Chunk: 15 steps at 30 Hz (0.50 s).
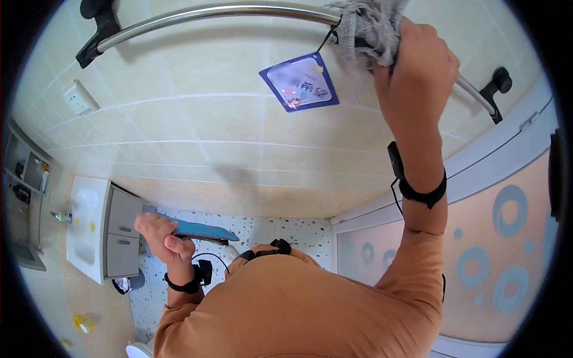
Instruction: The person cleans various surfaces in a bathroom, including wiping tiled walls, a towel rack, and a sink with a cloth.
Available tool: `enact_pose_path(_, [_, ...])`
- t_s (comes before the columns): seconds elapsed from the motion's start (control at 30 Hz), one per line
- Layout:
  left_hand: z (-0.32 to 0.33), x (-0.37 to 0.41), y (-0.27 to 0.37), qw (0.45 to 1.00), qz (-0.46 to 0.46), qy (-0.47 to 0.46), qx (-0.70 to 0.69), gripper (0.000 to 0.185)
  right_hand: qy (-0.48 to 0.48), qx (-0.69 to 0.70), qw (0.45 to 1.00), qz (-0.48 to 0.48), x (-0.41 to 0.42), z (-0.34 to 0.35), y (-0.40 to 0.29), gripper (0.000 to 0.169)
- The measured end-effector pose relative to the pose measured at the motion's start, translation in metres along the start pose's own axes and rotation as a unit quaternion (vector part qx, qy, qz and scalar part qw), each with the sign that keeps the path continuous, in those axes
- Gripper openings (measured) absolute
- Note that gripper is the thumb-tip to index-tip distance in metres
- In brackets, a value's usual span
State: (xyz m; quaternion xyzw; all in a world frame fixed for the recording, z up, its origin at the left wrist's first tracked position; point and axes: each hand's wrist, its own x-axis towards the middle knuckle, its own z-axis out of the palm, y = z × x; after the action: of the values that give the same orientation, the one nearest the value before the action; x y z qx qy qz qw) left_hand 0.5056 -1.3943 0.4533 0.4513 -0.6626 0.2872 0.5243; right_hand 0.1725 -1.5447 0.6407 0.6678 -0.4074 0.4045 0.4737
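My right hand (418, 67) grips a shaggy grey cloth (374, 33) that is wrapped around a metal towel bar (215, 10) on the tiled wall. From a black cord at the cloth's left side hangs a square tag (302, 83) with a purple-blue border, bearing writing and small pictures. Lower down on the left, my left hand (161, 237) is held in front of my body with its fingers curled. A blue flat item (203, 227) with a dark textured edge shows right beside its fingers; whether the hand holds it cannot be made out.
Black brackets (96, 33) carry the bar. A wall socket (80, 98) sits below its left end. To the left stand a white washbasin (87, 223) on a grey cabinet (123, 228) and a waste bin (130, 283). A door with frosted panels (488, 250) is at the right.
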Motion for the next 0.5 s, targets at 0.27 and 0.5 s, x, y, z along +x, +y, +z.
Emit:
enact_pose_path(0.27, [-0.016,-0.010,-0.032,0.999,-0.035,0.020,-0.009,0.021,-0.015,0.036,0.999,0.001,0.009,0.011,-0.022,0.051])
enact_pose_path(0.5, [-0.010,-0.007,-0.038,0.999,-0.045,0.011,-0.016,0.019,0.072,0.056,0.994,-0.060,-0.011,0.015,0.027,0.053])
